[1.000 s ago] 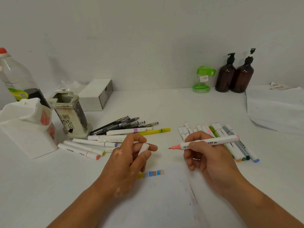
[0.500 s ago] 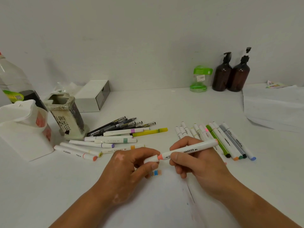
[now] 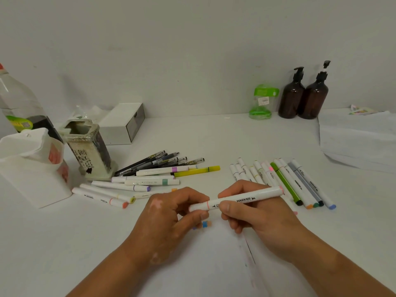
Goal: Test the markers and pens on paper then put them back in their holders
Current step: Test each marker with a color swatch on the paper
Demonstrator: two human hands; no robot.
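Note:
My right hand grips a white marker with a salmon ring, held level above the paper. My left hand pinches the cap at the marker's left end, and the cap sits on the tip. Small colour swatches show on the paper just below the fingers. A row of white markers lies to the right. A loose pile of markers and black pens lies to the left. A cream patterned holder stands upright and empty behind that pile, with a white plastic holder at its left.
A clear bottle stands at the far left. A white box sits behind the holders. A green jar and two brown pump bottles line the back wall. Folded white cloth lies at the right.
The uncapped marker and the cap in my left hand have come together. The salmon tip is now covered by the cap.

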